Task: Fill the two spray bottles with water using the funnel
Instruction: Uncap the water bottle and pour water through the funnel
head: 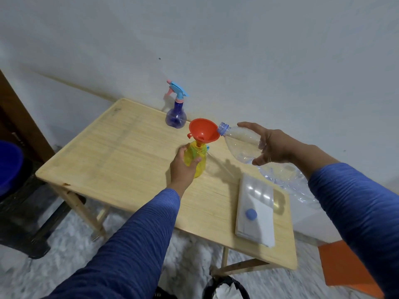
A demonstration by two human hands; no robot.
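Now, from the fingers outward.
Left fingers: the left hand (183, 167) has its fingers (195, 160) curled round the round yellow see-through plastic spray bottle (197, 162), gripping its body, likely to steady it while water goes in.
Right fingers: the right hand (271, 146) wraps thumb and fingers (248, 125) round the clear plastic water bottle (241, 143), holding it tipped with its open blue-ringed neck at the funnel's rim.
Funnel: the orange plastic funnel (204, 131) sits with its spout in the yellow bottle's open neck, which has no spray head on it; probably placed to guide the pour into a narrow mouth.
Second bottle: the round purple see-through plastic spray bottle with a blue and pink trigger head (176, 116) stands upright at the far edge, well apart; its head is on, so it looks not yet dealt with.
Bench: the pale wooden folding bench (121, 156) carries both spray bottles, plus a flat white box (255, 212) near the right edge with a small blue cap (251, 213) resting on it.
Stage: pouring into the first bottle, by my judgement; whether water is flowing is unclear.
Count: two spray bottles, one funnel, one water bottle, one box, one cap.
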